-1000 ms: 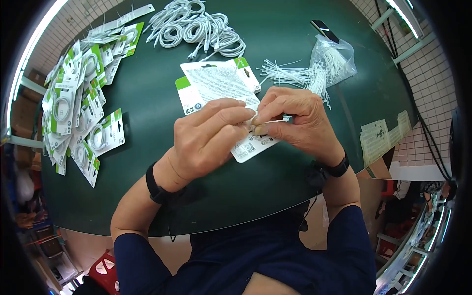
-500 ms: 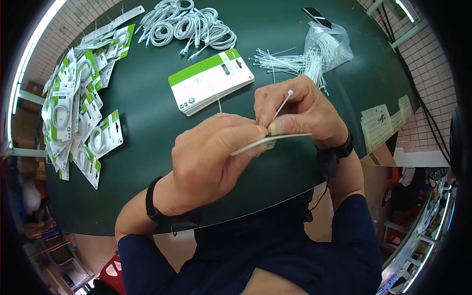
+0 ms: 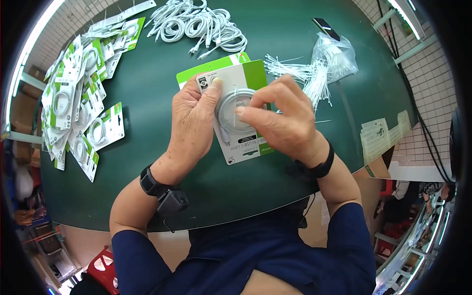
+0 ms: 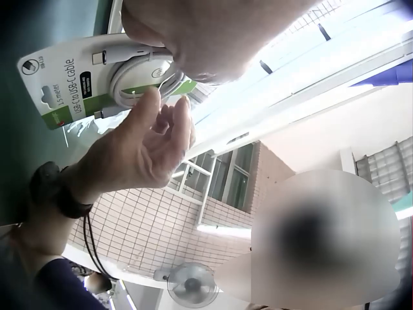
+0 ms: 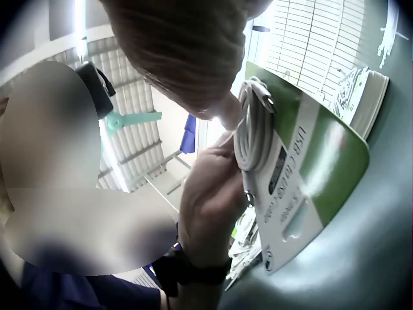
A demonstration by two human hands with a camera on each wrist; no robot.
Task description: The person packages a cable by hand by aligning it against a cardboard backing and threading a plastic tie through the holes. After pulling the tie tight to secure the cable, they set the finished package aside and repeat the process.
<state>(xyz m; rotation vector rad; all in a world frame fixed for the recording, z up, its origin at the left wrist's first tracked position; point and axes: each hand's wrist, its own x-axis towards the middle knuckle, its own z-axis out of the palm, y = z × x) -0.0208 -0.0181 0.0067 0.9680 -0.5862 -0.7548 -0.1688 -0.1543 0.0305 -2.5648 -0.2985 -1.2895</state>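
Apparently, my left grip [image 3: 189, 118] pinches the USB-C cable card [image 3: 235, 153] above the counter [image 3: 152, 98], my right grip [image 3: 290, 118] spread at its seemingly fastened coil [image 3: 222, 110], with many carded cables [image 3: 61, 105] done and loose coils [image 3: 196, 25] left.

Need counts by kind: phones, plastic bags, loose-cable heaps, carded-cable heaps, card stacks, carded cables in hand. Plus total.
Phone: 1
Clear plastic bag: 1
Heap of loose cables: 1
Heap of carded cables: 1
Card stack: 1
Carded cable in left hand: 1
Total: 6
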